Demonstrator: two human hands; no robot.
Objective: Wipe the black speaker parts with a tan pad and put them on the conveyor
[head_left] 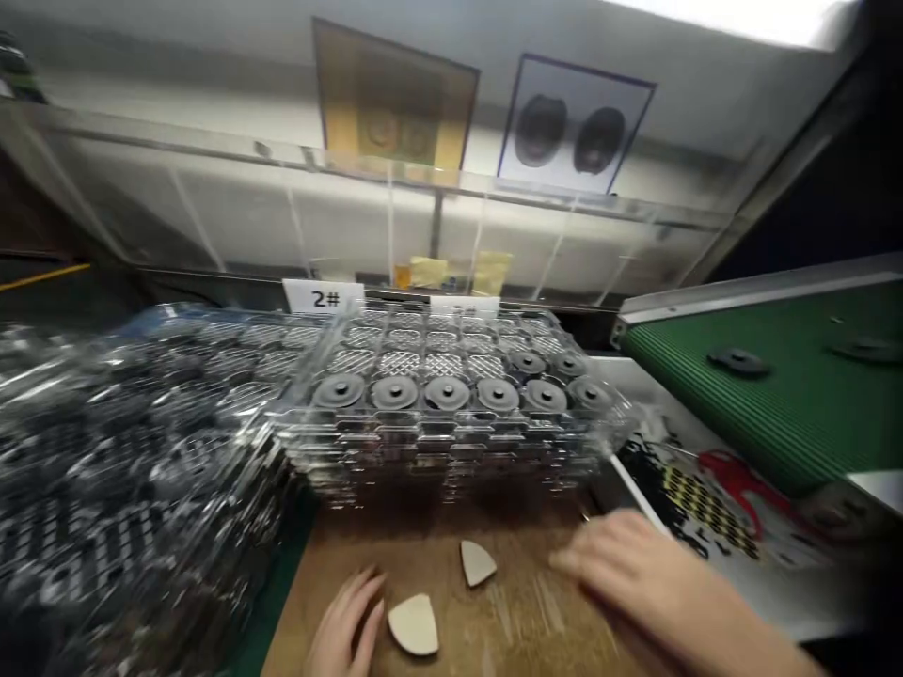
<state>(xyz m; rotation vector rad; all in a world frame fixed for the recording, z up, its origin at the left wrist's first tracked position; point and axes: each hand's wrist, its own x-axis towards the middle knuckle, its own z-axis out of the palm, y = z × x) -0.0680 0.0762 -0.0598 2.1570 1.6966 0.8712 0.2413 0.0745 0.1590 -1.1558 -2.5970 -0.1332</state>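
Head view: a wooden work board (494, 611) at the near edge of a bench, seen from above the person's hands.
Far left: a slumped heap of clear plastic trays (127, 451), blurred, leaning toward the board.
Left hand (345, 625): flat on the board, fingers together and loosely extended, gripping nothing; its fingertips lie just beside the nearer wedge.
Nearer wedge (415, 624): a pale, rounded-triangle piece lying flat on the board, touching or almost touching the left hand; I cannot tell which.
Farther wedge (478, 562): a second pale piece of the same shape, lying between the two hands and apart from both.
Tray stack (451, 423): clear trays piled behind the board, the top one holding a front row of dark round discs (447, 393).
Label (323, 298): a white tag reading "2#" behind the stack.
Right hand (621, 564): palm down on the board at the foot of the stack, fingers spread slightly, holding nothing.
Right side: a sheet of small dark parts (695, 503) with a red tool (737, 480) on it, and a green belt (790, 395) carrying loose discs.
Risk: the left heap looks unstable, so a nudge from the left forearm could slide trays onto the board and bury the wedges.
Risk: the right hand is close under the stack, and a knock there could shake discs out of their pockets.
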